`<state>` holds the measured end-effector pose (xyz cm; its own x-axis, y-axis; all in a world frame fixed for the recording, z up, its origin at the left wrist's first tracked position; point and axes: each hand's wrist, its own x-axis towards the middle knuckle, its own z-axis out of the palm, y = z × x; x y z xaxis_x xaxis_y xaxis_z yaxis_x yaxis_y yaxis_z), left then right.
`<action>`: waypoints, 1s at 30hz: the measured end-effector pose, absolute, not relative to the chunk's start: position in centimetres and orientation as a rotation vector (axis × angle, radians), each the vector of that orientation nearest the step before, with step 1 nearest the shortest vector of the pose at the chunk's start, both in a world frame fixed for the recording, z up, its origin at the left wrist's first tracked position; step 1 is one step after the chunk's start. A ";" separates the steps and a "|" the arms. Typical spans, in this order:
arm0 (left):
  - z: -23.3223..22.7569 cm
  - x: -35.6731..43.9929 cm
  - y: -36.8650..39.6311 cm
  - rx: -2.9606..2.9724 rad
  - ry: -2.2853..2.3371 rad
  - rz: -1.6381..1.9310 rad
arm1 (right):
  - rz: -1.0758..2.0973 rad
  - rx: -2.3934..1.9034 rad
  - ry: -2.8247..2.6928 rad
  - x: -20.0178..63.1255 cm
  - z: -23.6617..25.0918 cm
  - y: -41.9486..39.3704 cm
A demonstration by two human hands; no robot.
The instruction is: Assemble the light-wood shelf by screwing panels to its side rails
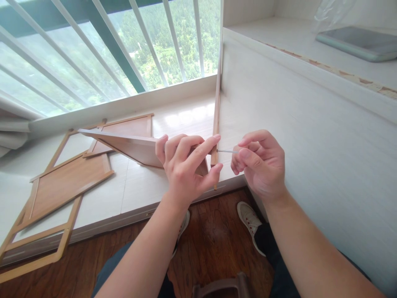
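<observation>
My left hand [187,165] is closed over the edge of a brown wooden panel [139,151] that stands tilted on the white ledge. Its index finger and thumb reach to the end of a narrow wooden rail [216,124], which meets the panel at its right end. Between the fingertips of my right hand [259,163] is a thin metal rod [227,151], like a hex key. The rod's far tip touches the outer face of the rail near its front end. Its other end is hidden in my fingers.
On the ledge at left lie loose wooden panels [71,182] and a light wooden frame [58,246] jutting past the front edge. A white cabinet side [310,124] rises close at right, with a phone [359,43] on top. Behind is a barred window [149,41]; below, a brown stool [217,285].
</observation>
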<state>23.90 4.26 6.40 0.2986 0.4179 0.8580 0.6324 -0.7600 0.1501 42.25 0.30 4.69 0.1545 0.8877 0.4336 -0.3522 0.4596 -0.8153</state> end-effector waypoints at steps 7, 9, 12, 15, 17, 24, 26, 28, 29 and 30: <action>6.4 23.8 4.3 -2.348 -0.948 -1.436 | 1.192 -0.496 -1.058 42.8 5.2 0.5; 6.4 23.8 4.3 -2.354 -0.940 -1.438 | 1.231 -0.467 -1.065 43.0 5.3 0.4; 6.4 23.8 4.3 -2.351 -0.943 -1.435 | 1.271 -0.431 -1.067 43.2 5.4 0.3; 6.4 23.9 4.3 -2.336 -0.953 -1.430 | 1.266 -0.425 -1.092 43.5 5.3 0.2; 6.4 23.9 4.3 -2.334 -0.956 -1.434 | 1.237 -0.456 -1.124 43.6 5.2 0.2; 6.5 23.8 4.3 -2.356 -0.937 -1.437 | 1.161 -0.473 -1.206 43.8 4.9 0.3; 6.6 23.8 4.3 -2.363 -0.933 -1.436 | 1.145 -0.464 -1.225 43.8 4.7 0.4; 6.9 23.7 4.3 -2.374 -0.932 -1.420 | 1.139 -0.458 -1.226 43.8 4.5 0.6; 7.0 23.6 4.3 -2.386 -0.938 -1.405 | 1.144 -0.458 -1.220 43.7 4.5 0.6; 7.2 23.5 4.3 -2.402 -0.937 -1.389 | 1.143 -0.458 -1.210 43.7 4.5 0.7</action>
<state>23.52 4.28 7.16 0.3526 0.4190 0.8367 0.6192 -0.7749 0.1271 43.71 0.71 4.53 -0.0739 0.8688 0.4896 -0.4390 0.4125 -0.7982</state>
